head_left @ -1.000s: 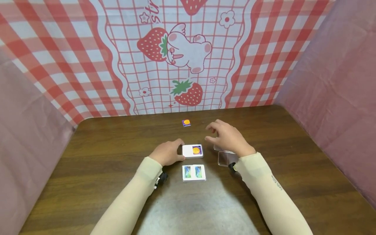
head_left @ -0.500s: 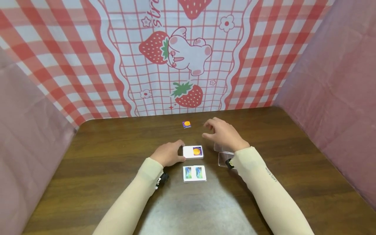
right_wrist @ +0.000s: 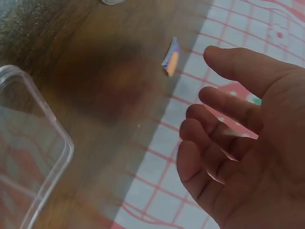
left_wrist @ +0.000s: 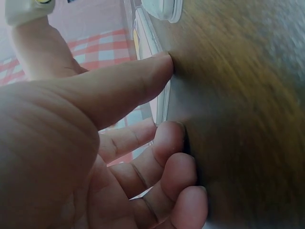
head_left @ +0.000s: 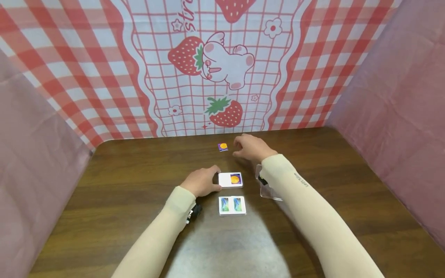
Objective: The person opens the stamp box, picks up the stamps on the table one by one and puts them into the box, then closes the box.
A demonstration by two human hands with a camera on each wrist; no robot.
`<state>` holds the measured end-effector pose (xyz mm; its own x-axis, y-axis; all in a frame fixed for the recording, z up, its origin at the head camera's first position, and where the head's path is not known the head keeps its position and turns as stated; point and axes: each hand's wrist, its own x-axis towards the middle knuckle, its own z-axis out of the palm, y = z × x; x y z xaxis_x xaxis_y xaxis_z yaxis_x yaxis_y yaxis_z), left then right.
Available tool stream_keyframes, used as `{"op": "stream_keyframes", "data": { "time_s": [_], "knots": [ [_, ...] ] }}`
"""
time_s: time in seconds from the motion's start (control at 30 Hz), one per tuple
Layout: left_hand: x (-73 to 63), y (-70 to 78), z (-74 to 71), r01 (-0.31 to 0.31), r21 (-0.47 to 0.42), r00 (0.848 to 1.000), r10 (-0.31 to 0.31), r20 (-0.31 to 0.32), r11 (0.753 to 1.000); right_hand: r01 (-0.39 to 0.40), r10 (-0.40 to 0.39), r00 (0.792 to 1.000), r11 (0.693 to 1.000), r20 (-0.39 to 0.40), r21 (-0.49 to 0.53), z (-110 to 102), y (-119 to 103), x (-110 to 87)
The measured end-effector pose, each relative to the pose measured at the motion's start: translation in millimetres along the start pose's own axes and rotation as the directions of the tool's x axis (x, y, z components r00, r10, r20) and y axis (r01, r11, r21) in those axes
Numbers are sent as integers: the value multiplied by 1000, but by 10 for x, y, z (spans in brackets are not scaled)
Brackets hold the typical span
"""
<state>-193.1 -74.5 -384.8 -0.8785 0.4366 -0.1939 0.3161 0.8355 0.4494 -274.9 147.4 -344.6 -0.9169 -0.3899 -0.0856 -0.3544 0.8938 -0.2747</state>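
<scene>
1. The checked cloth (head_left: 226, 110) is hanging at the far side, and the brown table (head_left: 132, 162) is reaching up to it.
2. The left hand (head_left: 201, 181) is holding the left end of the middle case (head_left: 224, 180) between thumb and index finger, in a narrow grip.
3. The right hand (head_left: 255, 148) is hovering at the far right, relaxed and bent; a gap is standing between thumb and fingers, and it is holding nothing.
4. Clear plastic covers (head_left: 265, 191) are lying to the right of the cases, partly hidden under the right arm.
5. The near case (head_left: 231, 204) is lying flat, its long axis running left to right, with two green-blue pictures standing side by side in it.
6. The middle case is lying just beyond, its long axis also running left to right; its left half is showing plain white, its right half an orange-and-purple picture (head_left: 235, 179).
7. The loose orange-and-purple piece (head_left: 223, 147) is lying beyond this case, just left of the right fingertips and apart from them; being nearly square, it is showing no clear long axis.
</scene>
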Motion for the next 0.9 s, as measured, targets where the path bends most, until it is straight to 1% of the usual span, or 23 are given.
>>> {"op": "stream_keyframes", "data": {
  "time_s": [0.2, 0.33, 0.5, 0.73, 0.9],
  "knots": [
    [-2, -30, 2, -8, -1, 1000, 8, 2, 1000, 18, -10, 994, 997, 109, -72, 123, -7, 234],
    [6, -46, 2, -11, -5, 1000, 11, 2, 1000, 38, -25, 989, 995, 145, -93, 190, -23, 361],
    [11, -51, -2, -11, -6, 1000, 11, -1, 1000, 37, -23, 989, 995, 148, -91, 249, -28, 479],
    [19, -46, 11, -12, 3, 1000, 12, -1, 1000, 44, -30, 987, 996, 158, -83, 254, -11, 495],
    [26, -44, 24, -7, 12, 1000, 8, -9, 1000, 58, -47, 989, 996, 141, -74, 256, 4, 490]
  ]
}}
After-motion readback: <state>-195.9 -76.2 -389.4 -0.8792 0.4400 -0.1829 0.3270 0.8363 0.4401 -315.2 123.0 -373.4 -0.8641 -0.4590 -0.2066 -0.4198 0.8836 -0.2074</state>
